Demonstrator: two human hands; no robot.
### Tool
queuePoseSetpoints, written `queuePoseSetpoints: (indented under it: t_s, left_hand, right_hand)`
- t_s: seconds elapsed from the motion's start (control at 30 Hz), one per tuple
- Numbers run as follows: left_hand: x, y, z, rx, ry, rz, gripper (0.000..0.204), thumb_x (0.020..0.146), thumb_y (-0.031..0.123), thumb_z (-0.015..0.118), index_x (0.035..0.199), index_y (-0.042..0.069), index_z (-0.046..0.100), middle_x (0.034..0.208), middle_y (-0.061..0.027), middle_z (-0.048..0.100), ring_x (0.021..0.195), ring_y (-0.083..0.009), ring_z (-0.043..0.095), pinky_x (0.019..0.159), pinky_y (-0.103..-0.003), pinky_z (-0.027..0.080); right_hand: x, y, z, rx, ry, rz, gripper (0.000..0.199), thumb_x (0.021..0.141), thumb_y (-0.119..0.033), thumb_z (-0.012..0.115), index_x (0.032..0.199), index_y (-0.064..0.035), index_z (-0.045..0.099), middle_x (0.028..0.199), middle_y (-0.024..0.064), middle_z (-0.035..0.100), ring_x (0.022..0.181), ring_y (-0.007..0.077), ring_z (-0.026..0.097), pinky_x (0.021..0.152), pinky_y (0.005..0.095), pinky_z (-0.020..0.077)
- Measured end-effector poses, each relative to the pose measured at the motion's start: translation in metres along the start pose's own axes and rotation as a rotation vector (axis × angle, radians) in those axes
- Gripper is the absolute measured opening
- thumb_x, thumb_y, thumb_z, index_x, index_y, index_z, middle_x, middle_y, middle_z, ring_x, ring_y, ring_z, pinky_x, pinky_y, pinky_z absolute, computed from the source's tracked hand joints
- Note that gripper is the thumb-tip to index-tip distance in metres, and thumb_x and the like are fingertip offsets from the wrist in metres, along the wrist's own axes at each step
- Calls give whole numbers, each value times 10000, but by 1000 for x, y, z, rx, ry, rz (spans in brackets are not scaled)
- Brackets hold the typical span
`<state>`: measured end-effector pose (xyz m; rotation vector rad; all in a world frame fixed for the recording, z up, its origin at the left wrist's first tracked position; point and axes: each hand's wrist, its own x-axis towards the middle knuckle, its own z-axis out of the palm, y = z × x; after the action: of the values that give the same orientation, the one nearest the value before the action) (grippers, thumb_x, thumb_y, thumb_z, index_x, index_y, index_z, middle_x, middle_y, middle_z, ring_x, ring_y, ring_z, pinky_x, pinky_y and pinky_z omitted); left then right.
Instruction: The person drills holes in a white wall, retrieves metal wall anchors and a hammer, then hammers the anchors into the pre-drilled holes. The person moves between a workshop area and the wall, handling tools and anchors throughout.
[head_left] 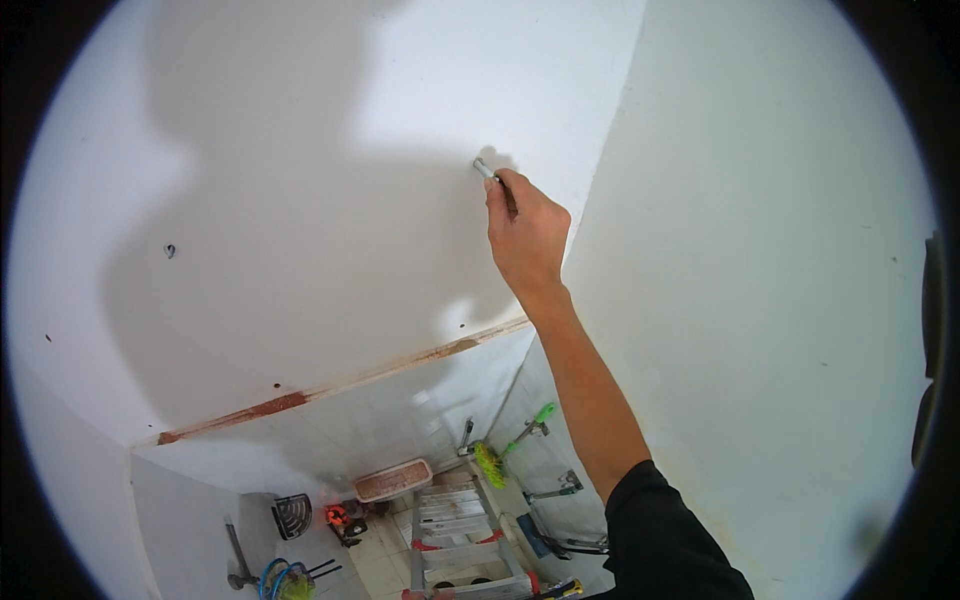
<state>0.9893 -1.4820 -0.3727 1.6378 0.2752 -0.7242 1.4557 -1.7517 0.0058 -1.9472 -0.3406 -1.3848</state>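
Note:
My right hand [528, 228] reaches up to the white wall, its fingers closed around a short silvery metal expansion bolt [484, 168]. The bolt's far end meets the wall or lies very close to it; which of the two I cannot tell. My fingers hide the rest of it. Farther left, a small metal fitting [169, 251] sticks out of the same wall. My left hand is out of the picture.
Below stands a metal stepladder [455, 530] with red fittings. Near it are a long tub [393, 482], an orange and black tool [340, 518], a black corner rack [292, 516] and a green brush [489, 465]. A reddish-brown ledge [250, 411] crosses the wall.

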Motion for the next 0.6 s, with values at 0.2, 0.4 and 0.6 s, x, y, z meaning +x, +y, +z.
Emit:
queuePoseSetpoints:
  t_s: [0.2, 0.4, 0.6]
  left_hand:
    - [104, 357, -61, 569, 399, 728, 252, 870, 304, 850, 882, 74, 748, 670, -69, 661, 575, -117, 573, 578, -317, 492]
    - [162, 619, -60, 806, 764, 1536, 428, 868, 187, 823, 1286, 197, 734, 872, -139, 731, 620, -291, 607, 643, -377, 531]
    - [243, 640, -67, 1059, 927, 1570, 219, 839, 221, 778, 1049, 158, 788, 918, -96, 779, 773, -322, 736, 682, -440, 585]
  right_hand:
    - [1, 11, -12, 78, -73, 156, 161, 995, -137, 677, 1013, 16, 725, 704, 153, 683, 569, 250, 622, 548, 353, 480]
    - [16, -4, -17, 190, -142, 210, 200, 983, -176, 707, 1053, -4, 782, 793, 117, 761, 693, 154, 729, 637, 310, 545]
    - [30, 61, 18, -233, 152, -299, 315, 997, -309, 644, 950, -5, 713, 753, 167, 703, 615, 293, 664, 622, 406, 546]
